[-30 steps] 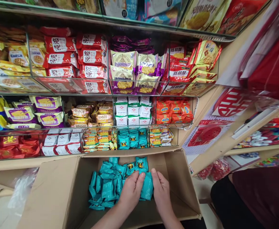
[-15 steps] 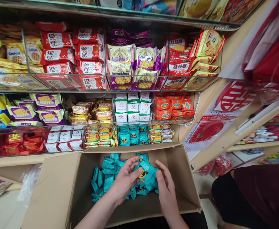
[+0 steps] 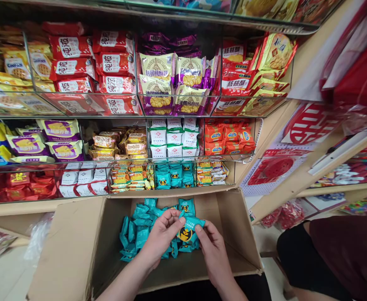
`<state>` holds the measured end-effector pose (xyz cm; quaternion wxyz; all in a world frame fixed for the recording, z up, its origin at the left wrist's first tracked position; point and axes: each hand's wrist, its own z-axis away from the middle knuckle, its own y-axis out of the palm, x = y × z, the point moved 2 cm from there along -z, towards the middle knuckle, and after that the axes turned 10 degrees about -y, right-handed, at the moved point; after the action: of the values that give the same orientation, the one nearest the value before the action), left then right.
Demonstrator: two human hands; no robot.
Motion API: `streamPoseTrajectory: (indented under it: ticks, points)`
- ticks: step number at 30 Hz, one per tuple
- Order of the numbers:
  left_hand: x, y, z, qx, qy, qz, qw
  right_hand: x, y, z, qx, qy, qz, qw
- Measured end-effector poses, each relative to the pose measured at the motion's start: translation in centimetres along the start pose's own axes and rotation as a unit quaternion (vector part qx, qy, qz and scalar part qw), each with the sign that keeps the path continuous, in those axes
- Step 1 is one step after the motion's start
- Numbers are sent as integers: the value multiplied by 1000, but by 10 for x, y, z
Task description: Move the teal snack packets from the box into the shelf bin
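Over the open cardboard box [image 3: 233, 221], a teal snack packet [image 3: 186, 234] with a yellow-and-black round print is held between both hands. My left hand [image 3: 164, 232] pinches its upper left corner between thumb and fingers. On the other side, my right hand [image 3: 211, 246] grips the packet's right edge, thumb in front. Loose teal packets [image 3: 142, 236] of the same kind lie heaped in the box below, mostly toward its left and middle. Matching teal packets [image 3: 176, 173] stand in rows in a bottom shelf compartment just behind the box.
Glass-fronted shelves [image 3: 120, 159] with several kinds of wrapped biscuits rise behind the box. The box's cardboard flap [image 3: 65, 246] spreads out to the left. At the right sits a person in dark clothes [image 3: 337, 255]. Red packaged decorations [image 3: 271, 167] hang on the side panel.
My right hand has come in and closed on the packet's right edge. The packet has turned so its round print faces me. My left hand has shifted slightly left and still pinches it.
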<state>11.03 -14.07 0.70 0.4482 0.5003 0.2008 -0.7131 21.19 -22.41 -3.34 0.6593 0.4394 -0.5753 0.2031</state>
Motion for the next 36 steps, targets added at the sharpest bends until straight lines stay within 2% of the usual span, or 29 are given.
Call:
streamPoseTrajectory:
  ticks: [6, 9, 11, 13, 17, 19, 21, 24, 27, 29, 31, 33, 36]
  points:
    - [7, -7, -3, 11, -26, -12, 1000, -13, -5, 1, 17, 19, -9, 1000]
    - [13, -12, -7, 1, 0, -57, 998, -20, -10, 1, 6, 26, 1, 1000]
    - [15, -16, -8, 7, 32, -101, 994, -22, -13, 0, 24, 15, 27, 999]
    - [12, -18, -6, 45, 66, -182, 980, -23, -13, 1, 63, 1, 65, 996]
    - [2, -18, -1, 141, 78, -377, 912, -23, -12, 6, 125, -18, 120, 985]
    - [-8, -19, -1, 132, 83, -397, 904, -22, -18, 6, 126, -29, 146, 981]
    - [-23, -20, -7, 85, 104, -369, 920, -22, -30, 4, 122, -46, 194, 972]
    - [-47, -23, -30, 20, 158, -297, 942, -24, -60, -2, 119, -76, 317, 938]
    - [-66, -24, -66, -17, 220, -307, 926, -32, -92, -6, 116, -91, 424, 893]
    - [-71, -23, -94, -29, 245, -376, 893, -40, -106, -7, 122, -87, 462, 874]
    - [-71, -18, -121, -21, 252, -468, 847, -48, -114, -5, 134, -74, 484, 862]
    - [-68, -11, -146, -5, 246, -541, 804, -52, -115, -3, 145, -62, 498, 852]
    - [-67, 0, -179, -3, 236, -593, 769, -51, -111, -1, 160, -45, 521, 837]
